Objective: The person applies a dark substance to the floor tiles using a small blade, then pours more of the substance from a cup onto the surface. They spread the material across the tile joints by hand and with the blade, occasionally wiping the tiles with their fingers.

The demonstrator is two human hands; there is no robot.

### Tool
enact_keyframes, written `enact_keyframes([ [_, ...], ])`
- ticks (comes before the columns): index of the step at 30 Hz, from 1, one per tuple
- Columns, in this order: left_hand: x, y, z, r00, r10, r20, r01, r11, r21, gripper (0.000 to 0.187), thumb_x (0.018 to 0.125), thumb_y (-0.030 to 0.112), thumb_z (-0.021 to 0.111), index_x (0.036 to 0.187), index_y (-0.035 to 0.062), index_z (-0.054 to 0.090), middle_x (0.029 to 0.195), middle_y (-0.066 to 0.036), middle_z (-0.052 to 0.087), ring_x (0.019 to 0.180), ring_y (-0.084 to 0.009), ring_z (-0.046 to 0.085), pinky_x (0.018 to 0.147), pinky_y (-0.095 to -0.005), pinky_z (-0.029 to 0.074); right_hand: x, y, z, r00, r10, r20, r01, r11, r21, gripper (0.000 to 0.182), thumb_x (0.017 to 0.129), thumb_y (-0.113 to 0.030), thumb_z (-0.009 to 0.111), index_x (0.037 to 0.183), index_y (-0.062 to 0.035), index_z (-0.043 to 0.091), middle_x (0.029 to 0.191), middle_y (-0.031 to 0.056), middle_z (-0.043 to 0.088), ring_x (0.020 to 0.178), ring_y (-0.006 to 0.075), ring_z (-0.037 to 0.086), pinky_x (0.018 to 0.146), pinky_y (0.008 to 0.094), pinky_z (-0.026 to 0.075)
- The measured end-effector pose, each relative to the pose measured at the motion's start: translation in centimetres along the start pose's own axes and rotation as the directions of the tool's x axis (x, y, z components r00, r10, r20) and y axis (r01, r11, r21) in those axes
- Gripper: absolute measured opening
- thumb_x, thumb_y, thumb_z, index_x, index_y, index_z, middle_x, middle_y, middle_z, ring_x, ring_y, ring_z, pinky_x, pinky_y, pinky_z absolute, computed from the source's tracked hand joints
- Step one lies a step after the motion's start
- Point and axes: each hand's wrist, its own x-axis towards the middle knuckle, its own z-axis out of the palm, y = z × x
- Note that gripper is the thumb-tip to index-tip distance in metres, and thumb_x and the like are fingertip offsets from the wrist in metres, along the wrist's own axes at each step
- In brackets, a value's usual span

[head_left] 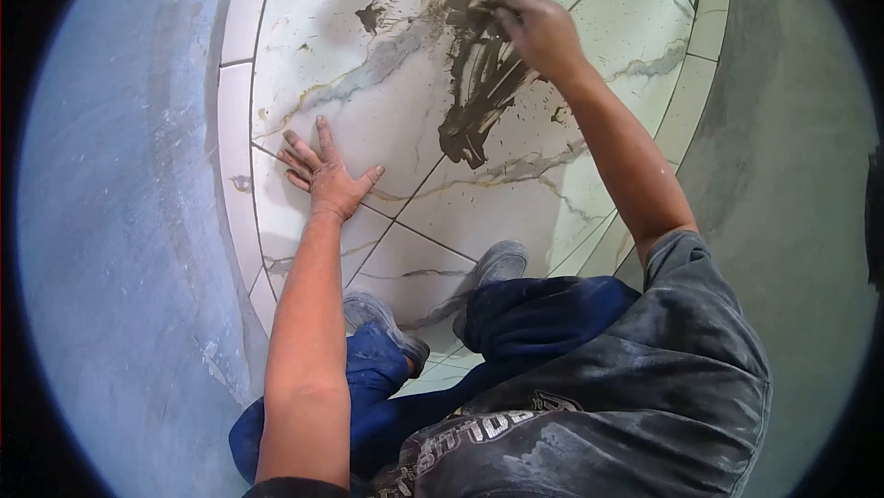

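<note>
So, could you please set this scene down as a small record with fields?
left hand: the left hand, fingers spread, resting on the tiles
right hand: the right hand, over the paste; too blurred to tell whether it holds anything
floor: glossy white marble-patterned tiles with grey and gold veining, dark joints
paste: streaky dark brown paste, spattered around its edges
border: narrow white edging tiles along both sides
feet: dusty grey shoes, standing on the floor
</note>
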Motion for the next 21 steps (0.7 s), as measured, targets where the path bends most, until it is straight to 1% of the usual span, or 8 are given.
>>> enact_keyframes([
  [5, 0.4, -1.5, 1.1, 0.998, 0.039, -0.041, -0.04, 0.999, -0.012, 0.122, 0.072, 0.059, 0.076, 0.159, 0.0323, -0.006, 0.156, -0.027, -0.029, 0.141, -0.055, -0.027, 0.109, -0.0728, -0.004, -2.5, -1.6, -4.1, 0.97, 0.152, -0.187, -0.132, 0.984, 0.118, 0.021, 0.092, -0.014, 0.065, 0.108, -0.0023, 0.071, 0.096, 0.0168, 0.071, 0.085, 0.0245, 0.068, 0.078, 0.0327, 0.052],
  [8, 0.7, 0.1, 0.0, 0.993, 0.044, -0.111, -0.047, 0.999, -0.023, 0.105, 0.081, 0.053, 0.069, 0.16, 0.0222, 0.007, 0.159, -0.029, -0.014, 0.145, -0.0536, -0.014, 0.114, -0.0669, -0.001, -8.4, -3.4, -6.7, 0.931, 0.36, -0.061, -0.33, 0.901, 0.282, 0.021, 0.092, -0.012, 0.064, 0.11, -0.0021, 0.07, 0.093, 0.0139, 0.071, 0.083, 0.0207, 0.066, 0.078, 0.0309, 0.051],
  [9, 0.8, 1.8, -0.8, 0.84, 0.243, -0.484, -0.349, 0.927, -0.14, 0.076, 0.086, 0.049, 0.064, 0.144, 0.0128, 0.03, 0.146, -0.029, 0.017, 0.136, -0.0457, 0.016, 0.108, -0.0583, 0.018, -11.4, -3.3, -6.8, 0.916, 0.391, -0.093, -0.336, 0.872, 0.355, 0.02, 0.091, -0.01, 0.064, 0.108, -0.0028, 0.071, 0.091, 0.0135, 0.07, 0.079, 0.021, 0.065, 0.075, 0.0306, 0.05],
  [10, 0.8, 3.8, -1.4, 0.533, 0.305, -0.789, -0.639, 0.756, -0.14, 0.056, 0.091, 0.045, 0.059, 0.128, 0.0035, 0.053, 0.133, -0.028, 0.048, 0.126, -0.0378, 0.045, 0.102, -0.0496, 0.036, -14.1, -3.4, -7.8, 0.89, 0.455, -0.029, -0.418, 0.839, 0.349, 0.02, 0.092, -0.007, 0.063, 0.11, 0.0007, 0.069, 0.094, 0.0109, 0.07, 0.084, 0.018, 0.064, 0.079, 0.0294, 0.049],
  [11, 0.6, 5.9, -2.4, 0.535, 0.32, -0.782, -0.65, 0.747, -0.138, 0.056, 0.091, 0.045, 0.059, 0.128, 0.0035, 0.053, 0.133, -0.028, 0.048, 0.126, -0.0378, 0.045, 0.102, -0.0496, 0.036, -16.6, -3.7, -8.9, 0.857, 0.514, 0.036, -0.495, 0.801, 0.336, 0.021, 0.094, -0.004, 0.061, 0.112, 0.0043, 0.067, 0.098, 0.0083, 0.069, 0.09, 0.015, 0.062, 0.084, 0.0281, 0.048],
  [13, -0.2, 11.0, -5.4, 0.672, 0.407, -0.619, -0.733, 0.243, -0.636, 0.038, 0.095, 0.034, 0.05, 0.077, 0.0016, 0.051, 0.079, -0.013, 0.053, 0.07, -0.0198, 0.049, 0.064, -0.0315, 0.041, -20.4, -4.8, -10.6, 0.824, 0.562, 0.07, -0.552, 0.769, 0.324, 0.018, 0.093, 0.001, 0.059, 0.109, 0.0052, 0.066, 0.097, 0.008, 0.067, 0.091, 0.0151, 0.061, 0.085, 0.0261, 0.047],
  [14, 0.2, 14.3, -5.7, 0.544, 0.333, -0.77, -0.836, 0.13, -0.534, 0.044, 0.098, 0.031, 0.043, 0.063, 0.005, 0.036, 0.059, -0.002, 0.038, 0.053, -0.0115, 0.032, 0.05, -0.0279, 0.024, -22.1, -5.2, -11.5, 0.805, 0.589, 0.065, -0.58, 0.761, 0.29, 0.018, 0.093, 0.0, 0.06, 0.109, 0.0037, 0.067, 0.095, 0.0085, 0.066, 0.088, 0.0155, 0.06, 0.081, 0.027, 0.047],
  [21, 10.4, 15.8, 0.6, 0.543, 0.446, -0.711, -0.835, 0.2, -0.512, 0.038, 0.097, 0.02, 0.04, 0.064, 0.0019, 0.037, 0.055, -0.003, 0.035, 0.049, -0.0124, 0.032, 0.048, -0.0311, 0.025, -32.5, -9.1, -17.0, 0.641, 0.768, -0.012, -0.7, 0.59, 0.401, 0.017, 0.094, 0.001, 0.058, 0.109, 0.0045, 0.065, 0.093, 0.0028, 0.057, 0.085, 0.011, 0.052, 0.077, 0.0252, 0.042],
])
